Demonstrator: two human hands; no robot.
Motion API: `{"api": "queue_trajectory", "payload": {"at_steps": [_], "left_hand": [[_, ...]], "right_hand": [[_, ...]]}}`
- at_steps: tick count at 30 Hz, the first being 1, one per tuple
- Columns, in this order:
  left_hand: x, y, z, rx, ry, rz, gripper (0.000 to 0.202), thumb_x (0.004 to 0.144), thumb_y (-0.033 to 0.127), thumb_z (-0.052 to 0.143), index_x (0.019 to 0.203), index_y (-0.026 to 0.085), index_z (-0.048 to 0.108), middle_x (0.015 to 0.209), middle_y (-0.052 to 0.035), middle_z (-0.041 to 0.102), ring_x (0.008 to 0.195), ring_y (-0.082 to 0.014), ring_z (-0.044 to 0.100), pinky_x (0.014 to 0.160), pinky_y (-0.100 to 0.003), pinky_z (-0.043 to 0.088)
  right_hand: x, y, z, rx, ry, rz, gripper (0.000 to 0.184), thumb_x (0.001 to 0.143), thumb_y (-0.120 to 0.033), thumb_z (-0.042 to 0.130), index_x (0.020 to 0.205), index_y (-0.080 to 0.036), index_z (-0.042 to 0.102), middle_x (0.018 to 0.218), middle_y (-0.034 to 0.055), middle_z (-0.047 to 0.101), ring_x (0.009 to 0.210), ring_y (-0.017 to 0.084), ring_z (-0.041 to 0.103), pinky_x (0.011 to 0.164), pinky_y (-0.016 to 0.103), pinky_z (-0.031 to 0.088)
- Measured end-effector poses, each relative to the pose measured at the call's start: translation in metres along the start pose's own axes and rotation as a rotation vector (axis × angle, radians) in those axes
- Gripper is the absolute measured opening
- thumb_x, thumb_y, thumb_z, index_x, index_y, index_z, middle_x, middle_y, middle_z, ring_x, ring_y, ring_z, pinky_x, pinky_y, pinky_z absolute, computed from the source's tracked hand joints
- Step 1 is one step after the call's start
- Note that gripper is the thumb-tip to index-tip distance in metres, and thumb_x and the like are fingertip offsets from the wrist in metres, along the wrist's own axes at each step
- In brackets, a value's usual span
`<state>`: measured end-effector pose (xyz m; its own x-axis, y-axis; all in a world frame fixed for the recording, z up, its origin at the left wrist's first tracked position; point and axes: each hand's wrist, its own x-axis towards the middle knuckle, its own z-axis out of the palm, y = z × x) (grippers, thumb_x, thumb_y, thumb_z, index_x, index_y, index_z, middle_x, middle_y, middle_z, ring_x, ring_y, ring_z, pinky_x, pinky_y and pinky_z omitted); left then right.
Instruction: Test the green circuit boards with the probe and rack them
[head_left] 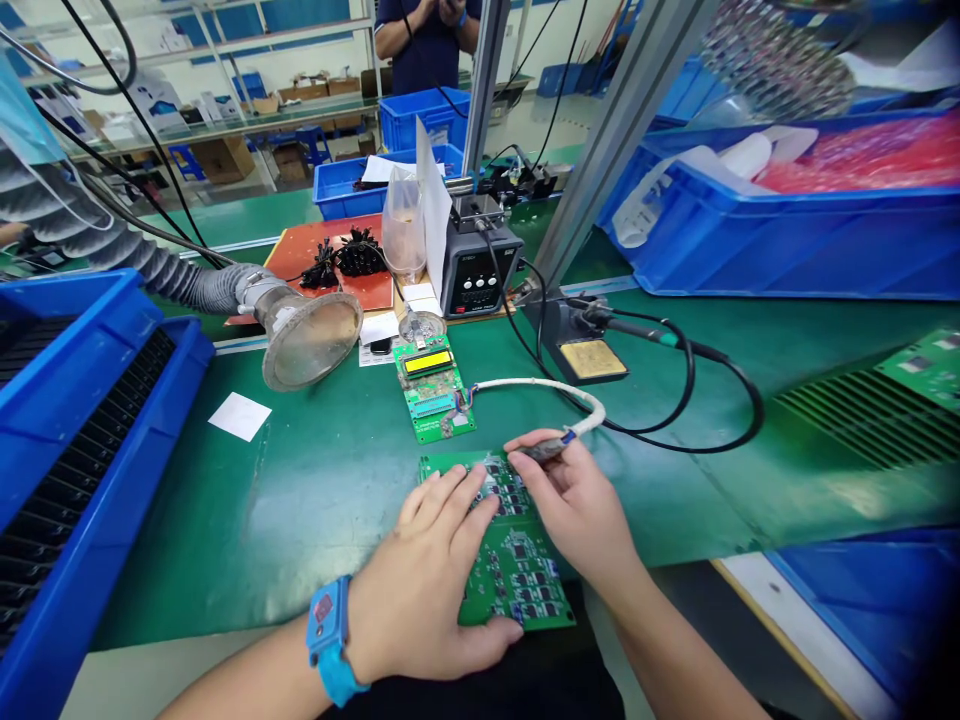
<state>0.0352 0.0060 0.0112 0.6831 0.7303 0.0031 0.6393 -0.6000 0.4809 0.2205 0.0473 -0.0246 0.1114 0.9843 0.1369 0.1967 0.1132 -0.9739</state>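
While your left hand [427, 580] lay flat and open on the green circuit board [517, 575], your right hand [574, 505] pinched the small plug [544, 450] of a white cable [540, 383] just above the board, which sat at the near edge of the green bench mat [300, 520].

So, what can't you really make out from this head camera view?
In the head view:
The green circuit board: its middle is hidden by the left hand and the right hand.
The cable plug: mostly hidden by the right hand's fingers.
The yellow display: any characters are too small to read.
The blue bin: its pink contents are blurred.
The person across the bench: cut off by the top edge.
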Motion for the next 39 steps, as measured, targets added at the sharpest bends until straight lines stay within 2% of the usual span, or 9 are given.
{"api": "queue_trajectory", "payload": {"at_steps": [4,7,10,14,18,24,32,39], "left_hand": [[-0.001,-0.001,0.000,0.003,0.014,0.020,0.102,0.069,0.056,0.075,0.145,0.009,0.027,0.154,-0.0191,0.022,0.143,-0.0351,0.017,0.113,-0.055,0.022],[-0.002,0.000,0.000,0.034,0.032,0.015,0.100,0.070,0.055,0.075,0.145,0.011,0.027,0.154,-0.0187,0.022,0.142,-0.0349,0.019,0.112,-0.056,0.023],[-0.002,0.000,0.001,0.054,0.050,0.009,0.099,0.069,0.052,0.076,0.146,0.012,0.027,0.154,-0.0179,0.022,0.142,-0.0348,0.020,0.112,-0.055,0.023],[-0.002,0.000,0.002,0.050,0.061,0.012,0.100,0.069,0.051,0.077,0.147,0.015,0.025,0.155,-0.0170,0.022,0.142,-0.0353,0.021,0.112,-0.055,0.022],[-0.003,0.000,0.002,0.060,0.063,0.006,0.100,0.069,0.051,0.076,0.147,0.016,0.024,0.154,-0.0165,0.023,0.142,-0.0347,0.021,0.111,-0.055,0.023],[-0.003,0.001,0.002,0.082,0.044,-0.003,0.100,0.069,0.053,0.075,0.147,0.015,0.024,0.155,-0.0158,0.021,0.142,-0.0342,0.019,0.112,-0.054,0.022],[-0.002,0.001,0.002,0.090,0.029,-0.007,0.101,0.069,0.054,0.076,0.147,0.014,0.025,0.156,-0.0147,0.018,0.143,-0.0327,0.017,0.113,-0.053,0.022],[0.000,0.001,0.000,0.063,-0.017,-0.019,0.101,0.069,0.059,0.073,0.146,0.010,0.030,0.156,-0.0146,0.018,0.143,-0.0320,0.017,0.115,-0.050,0.020]], "right_hand": [[0.003,-0.003,0.001,0.017,0.012,0.007,0.022,0.084,-0.041,0.062,0.092,-0.022,0.055,0.088,0.0049,0.066,0.082,0.018,0.065,0.075,0.031,0.055],[-0.003,-0.013,-0.005,0.056,0.049,0.021,0.024,0.081,-0.043,0.066,0.089,-0.022,0.056,0.086,0.0053,0.068,0.074,0.018,0.065,0.069,0.031,0.056],[-0.022,-0.026,-0.018,0.033,0.087,0.036,0.022,0.082,-0.041,0.065,0.091,-0.023,0.058,0.085,0.0055,0.069,0.065,0.016,0.064,0.060,0.027,0.056],[-0.051,-0.027,-0.030,-0.067,-0.007,0.034,0.015,0.084,-0.035,0.063,0.091,-0.023,0.060,0.082,0.0048,0.069,0.058,0.013,0.062,0.051,0.021,0.054],[-0.062,-0.016,-0.028,-0.071,-0.030,0.028,0.009,0.087,-0.031,0.059,0.093,-0.023,0.058,0.084,0.0036,0.068,0.069,0.014,0.066,0.058,0.019,0.055],[-0.061,-0.009,-0.024,-0.075,-0.028,-0.016,0.007,0.089,-0.028,0.056,0.096,-0.025,0.055,0.088,0.0023,0.066,0.075,0.013,0.066,0.061,0.017,0.054],[-0.063,-0.003,-0.027,-0.264,-0.089,-0.096,0.007,0.091,-0.026,0.053,0.098,-0.025,0.054,0.090,0.0024,0.067,0.083,0.015,0.067,0.072,0.020,0.054],[-0.065,0.003,-0.019,-0.384,0.057,-0.212,0.005,0.088,-0.026,0.057,0.092,-0.024,0.057,0.083,0.0010,0.069,0.077,0.014,0.068,0.070,0.017,0.055]]}}
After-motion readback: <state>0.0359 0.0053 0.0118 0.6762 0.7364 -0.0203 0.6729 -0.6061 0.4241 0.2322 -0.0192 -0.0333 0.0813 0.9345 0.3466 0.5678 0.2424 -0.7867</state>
